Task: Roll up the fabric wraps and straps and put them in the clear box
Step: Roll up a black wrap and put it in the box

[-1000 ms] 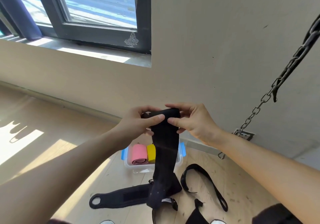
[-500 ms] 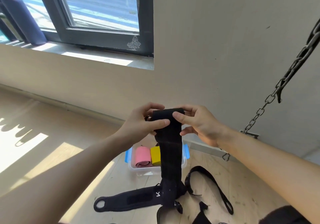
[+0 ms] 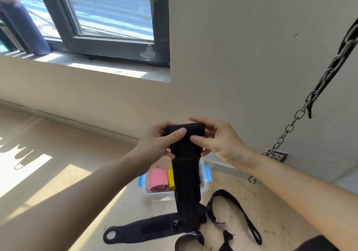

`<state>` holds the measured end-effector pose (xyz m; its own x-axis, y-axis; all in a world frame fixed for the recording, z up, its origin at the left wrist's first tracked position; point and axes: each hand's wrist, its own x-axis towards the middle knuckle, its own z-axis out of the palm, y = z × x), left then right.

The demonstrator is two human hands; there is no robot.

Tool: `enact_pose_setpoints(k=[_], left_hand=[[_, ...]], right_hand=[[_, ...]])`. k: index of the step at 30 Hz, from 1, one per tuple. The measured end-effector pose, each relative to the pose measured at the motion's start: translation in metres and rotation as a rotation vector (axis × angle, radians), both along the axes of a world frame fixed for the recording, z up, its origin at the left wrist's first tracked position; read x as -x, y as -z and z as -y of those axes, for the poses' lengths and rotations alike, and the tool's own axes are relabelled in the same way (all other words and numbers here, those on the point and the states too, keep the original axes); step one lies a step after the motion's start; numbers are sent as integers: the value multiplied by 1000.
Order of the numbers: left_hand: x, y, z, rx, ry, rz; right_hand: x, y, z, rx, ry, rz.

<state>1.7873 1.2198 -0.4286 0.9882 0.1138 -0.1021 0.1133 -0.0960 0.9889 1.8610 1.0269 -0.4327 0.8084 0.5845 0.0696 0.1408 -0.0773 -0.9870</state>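
In the head view, the left hand (image 3: 157,144) and right hand (image 3: 222,140) hold the black wrap (image 3: 186,165) up. The fingers and thumbs of both pinch the started roll at its top, its axis running left to right and the loose length hanging straight down to the floor. The clear box (image 3: 155,195) sits on the floor below, just beyond that tail and about equally near either hand, with a pink roll (image 3: 158,179) and a yellow roll (image 3: 170,179) inside. The tail hides the box's middle, and the black straps (image 3: 232,208) nearer run off the frame edge.
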Motion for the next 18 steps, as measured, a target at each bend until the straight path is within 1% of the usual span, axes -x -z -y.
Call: enact_pose_setpoints(k=[4,6,9,12,15,18], left_hand=[[0,1,-3,5,-3,55],[1,0,-3,-12,-6,90],[2,0,-3,-60,-11,137],[3,1,-3,-61,-8,162],[2,-1,-4,-58,4,136],[2,-2,-4,-47,22,24]], right_hand=[[-2,-10,2,79,-52,-143],[-3,-11,2,126,-79,-180],[-2,-10,2,108,-95,-201],[-2,-9,2,56,-76,-185],[-1,-10,1,1,-60,-197],[-1,-10,0,-50,-36,-212]])
